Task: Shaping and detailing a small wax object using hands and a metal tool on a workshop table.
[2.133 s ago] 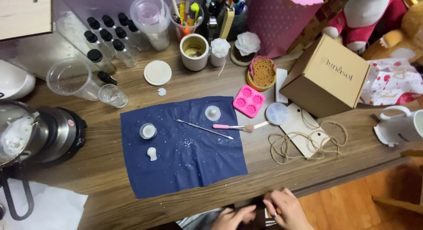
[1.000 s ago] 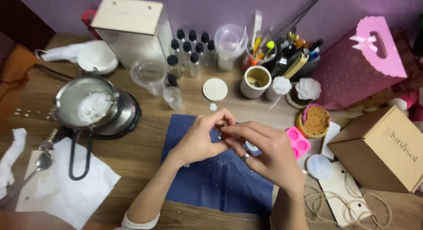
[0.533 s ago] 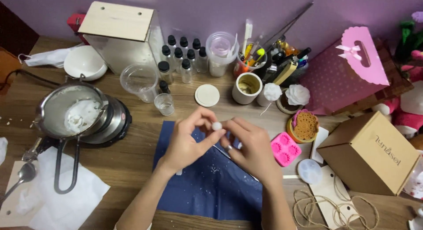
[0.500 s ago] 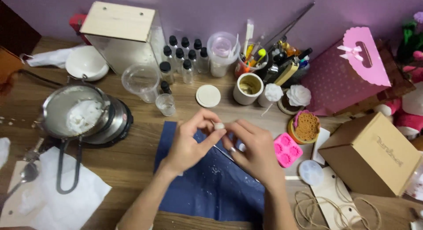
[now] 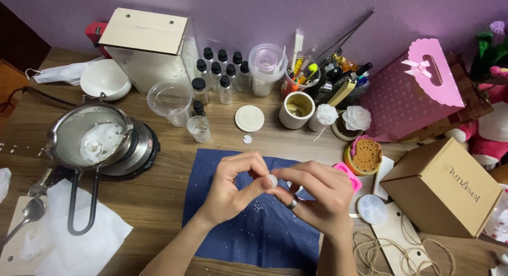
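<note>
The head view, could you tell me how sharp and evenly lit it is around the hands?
Head view: soft, even indoor light and faint shadows; the left hand and right hand are sharp, pinching a small white piece over the navy cloth; slight wide-angle bending at the edges; no strong glare.

Purple wall (image 5: 238,11), wooden table (image 5: 159,202), warm indoor light

The table (image 5: 159,202) is brown wood with a matt grain, and the navy cloth (image 5: 254,233) spread on it looks soft and dull, flecked with white crumbs. At far left the pot (image 5: 79,144) is shiny metal holding waxy white lumps, with crumpled white paper (image 5: 90,244) near it. On the right, the box (image 5: 442,189) is plain matt cardboard beside rough twine (image 5: 391,252).
</note>
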